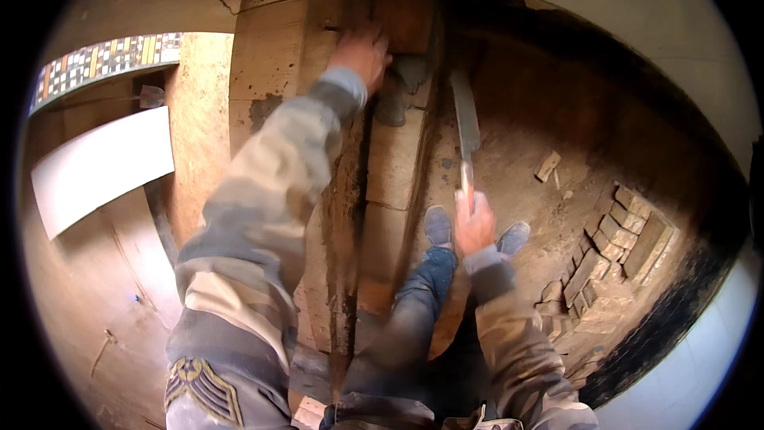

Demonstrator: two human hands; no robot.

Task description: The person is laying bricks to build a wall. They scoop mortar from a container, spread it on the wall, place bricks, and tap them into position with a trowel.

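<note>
My left hand point(362, 57) reaches to the far end of a low course of bricks. Its fingers are slightly blurred, stretched out and lying against the near left side of a reddish-brown brick point(404, 20); it does not appear to grip anything. Grey wet mortar point(411, 72) lies just in front of that brick, with a darker patch nearer to me on the pale brick course point(394, 155). Closed round a handle, my right hand point(474, 221) holds a mason's knife point(465, 115), its long flat blade pointing away from me, right of the course and apart from it.
Stacked bricks point(617, 235) stand on the dirt floor at the right, with a broken piece point(547, 166) nearby. A block wall point(267, 48) rises left of the course. A white sheet point(107, 167) lies further left. My shoes point(438, 227) stand beside the course.
</note>
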